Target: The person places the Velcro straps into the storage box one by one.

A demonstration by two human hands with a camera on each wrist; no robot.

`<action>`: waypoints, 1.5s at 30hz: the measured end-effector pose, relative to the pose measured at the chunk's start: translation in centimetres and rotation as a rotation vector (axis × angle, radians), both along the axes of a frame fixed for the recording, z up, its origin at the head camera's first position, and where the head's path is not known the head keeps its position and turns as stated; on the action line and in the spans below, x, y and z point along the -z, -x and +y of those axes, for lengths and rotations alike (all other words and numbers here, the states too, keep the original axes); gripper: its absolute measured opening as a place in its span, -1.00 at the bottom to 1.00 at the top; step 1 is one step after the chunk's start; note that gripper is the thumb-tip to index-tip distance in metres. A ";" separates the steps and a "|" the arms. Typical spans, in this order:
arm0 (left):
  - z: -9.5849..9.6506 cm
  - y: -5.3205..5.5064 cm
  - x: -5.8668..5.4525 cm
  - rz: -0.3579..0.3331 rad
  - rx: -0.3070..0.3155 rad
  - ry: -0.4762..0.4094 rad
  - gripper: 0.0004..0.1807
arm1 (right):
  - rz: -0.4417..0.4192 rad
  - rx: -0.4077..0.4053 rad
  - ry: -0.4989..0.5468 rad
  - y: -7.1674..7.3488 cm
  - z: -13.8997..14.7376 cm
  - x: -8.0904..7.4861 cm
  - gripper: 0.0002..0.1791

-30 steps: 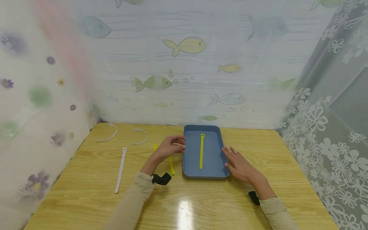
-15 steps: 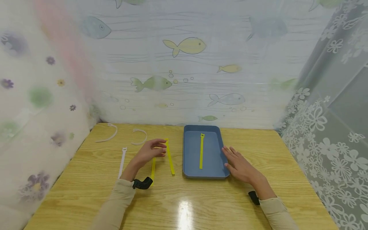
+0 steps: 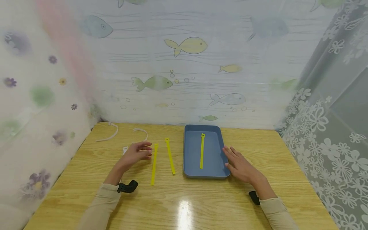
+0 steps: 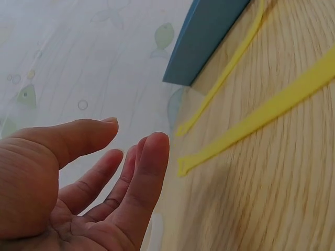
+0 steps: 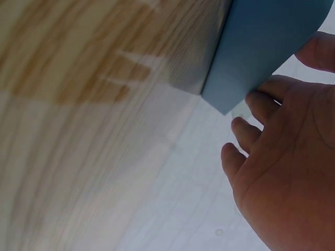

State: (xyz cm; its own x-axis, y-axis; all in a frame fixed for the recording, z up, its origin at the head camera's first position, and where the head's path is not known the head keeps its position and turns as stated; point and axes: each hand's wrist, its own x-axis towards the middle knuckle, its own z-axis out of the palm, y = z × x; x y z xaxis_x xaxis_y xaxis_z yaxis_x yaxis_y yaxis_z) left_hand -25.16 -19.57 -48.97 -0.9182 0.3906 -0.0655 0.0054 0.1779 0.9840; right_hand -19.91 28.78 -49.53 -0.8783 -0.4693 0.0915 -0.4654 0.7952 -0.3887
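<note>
My left hand (image 3: 135, 156) hovers over the table with nothing in it, its fingers relaxed and the thumb apart from them in the left wrist view. Just right of it lie two yellow cable ties (image 3: 154, 164) with slotted heads, side by side. Beneath the hand, a white cable tie (image 3: 125, 149) shows only its head; the rest is mostly hidden. My right hand (image 3: 242, 166) rests its extended fingers on the right rim of a blue-grey tray (image 3: 215, 159). Inside the tray lies one straight yellow cable tie (image 3: 202, 151).
Two curled white cable ties (image 3: 116, 131) lie at the back left of the wooden table (image 3: 201, 204). Behind the table hangs a fish-patterned sheet (image 3: 189, 70). A lace curtain (image 3: 325, 143) borders the right side.
My left hand has moved left from the tray's left edge, past the two yellow cable ties, to above the white one. The right hand has stayed at the tray's rim.
</note>
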 end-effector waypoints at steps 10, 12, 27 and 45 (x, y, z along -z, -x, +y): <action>-2.3 -1.0 0.2 0.008 -0.029 0.010 -0.34 | -0.005 -0.009 0.010 -0.2 0.1 0.0 -0.33; -2.9 -1.2 0.1 0.009 -0.039 0.007 -0.34 | -0.007 -0.011 0.012 -0.2 0.1 -0.1 -0.34; -7.0 -3.4 0.4 0.021 -0.104 0.030 -0.28 | -0.015 -0.011 0.011 0.1 0.0 -0.2 -0.33; -10.0 -4.6 1.3 0.009 -0.167 0.087 -0.29 | -0.010 -0.002 -0.001 -0.1 0.0 -0.2 -0.32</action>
State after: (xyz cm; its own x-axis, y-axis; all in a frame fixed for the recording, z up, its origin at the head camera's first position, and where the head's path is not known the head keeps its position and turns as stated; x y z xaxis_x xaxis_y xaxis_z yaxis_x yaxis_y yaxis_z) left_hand -20.53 -29.57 -50.23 -0.9705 0.2258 -0.0840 -0.0226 0.2616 0.9649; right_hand -19.81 28.80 -49.30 -0.8782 -0.4711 0.0823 -0.4631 0.7948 -0.3922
